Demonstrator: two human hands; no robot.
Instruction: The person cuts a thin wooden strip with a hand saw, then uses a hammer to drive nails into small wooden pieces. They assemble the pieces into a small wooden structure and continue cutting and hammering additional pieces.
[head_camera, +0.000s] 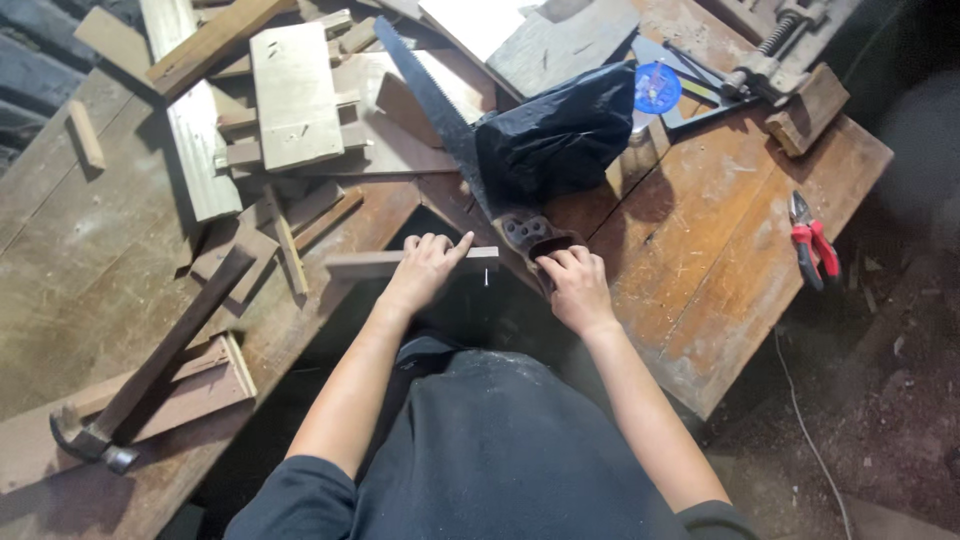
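Wood strip | left hand fingers pressed flat on it | right hand fingers curled at saw handle

The left hand lies flat on a narrow wooden strip, fingers spread along its top, pressing it over a dark gap in the wooden surface. A small nail hangs just below the strip's right end. The right hand rests just right of the strip, fingertips touching the handle of a handsaw whose blade runs up and away from the strip. A black plastic bag sits beside the blade. A hammer lies well left of the strip, wood offcuts are piled above it, and red pliers lie far to the right.
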